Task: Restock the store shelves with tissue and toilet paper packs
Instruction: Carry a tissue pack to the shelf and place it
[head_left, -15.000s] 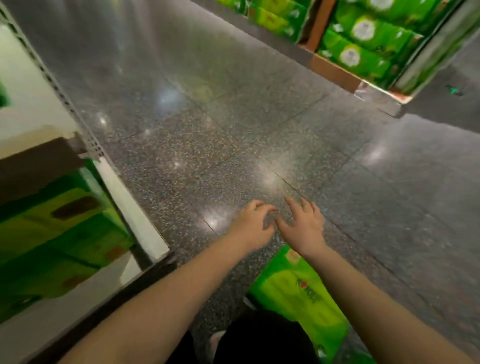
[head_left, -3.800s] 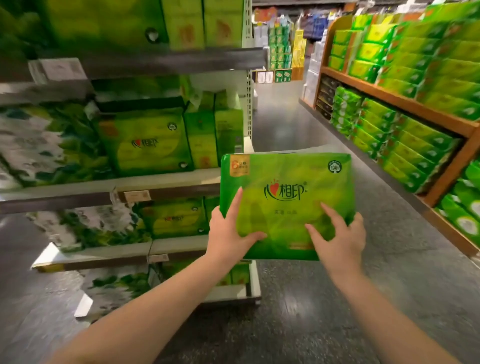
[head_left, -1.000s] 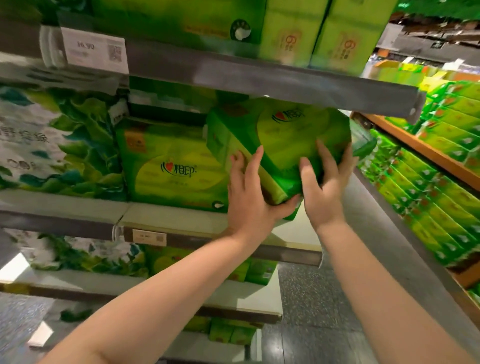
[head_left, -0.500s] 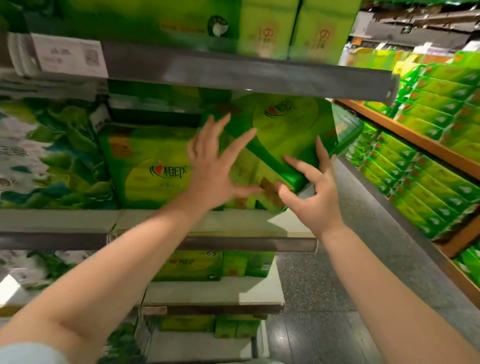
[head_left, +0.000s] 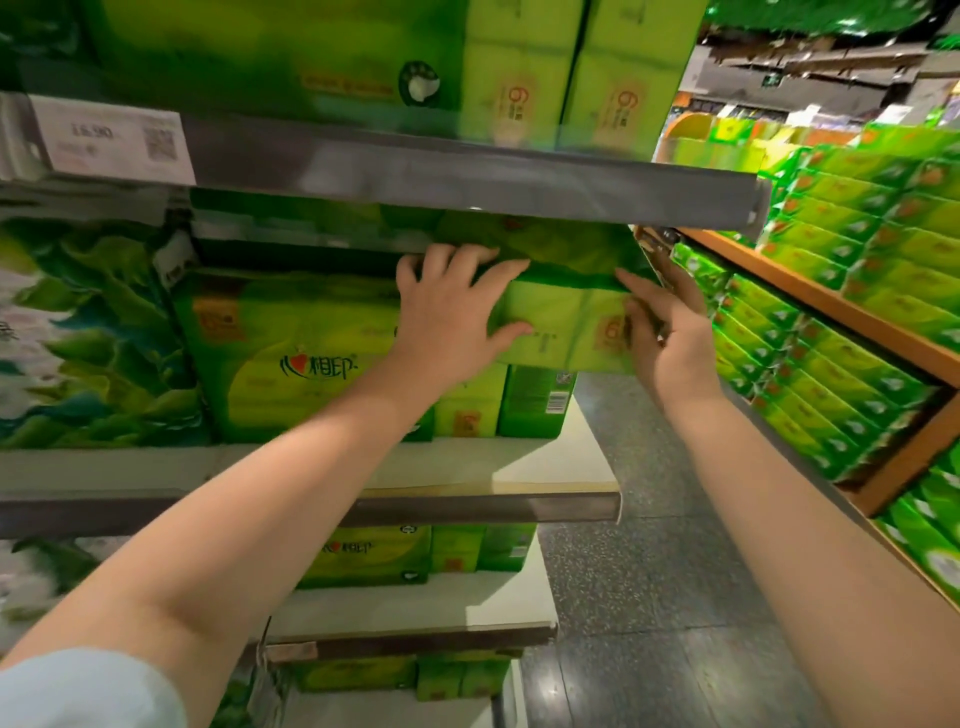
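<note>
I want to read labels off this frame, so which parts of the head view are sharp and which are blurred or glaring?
Head view: the price tag is smeared, digits barely legible; the leaf-print packs at the left edge are blurred; the logo on the green pack reads fairly clearly; wide-angle distortion bows the upper shelf rail.

The price tag (head_left: 111, 140) is blurred, its small print unreadable; the upper packs (head_left: 524, 62) are cut off.
</note>
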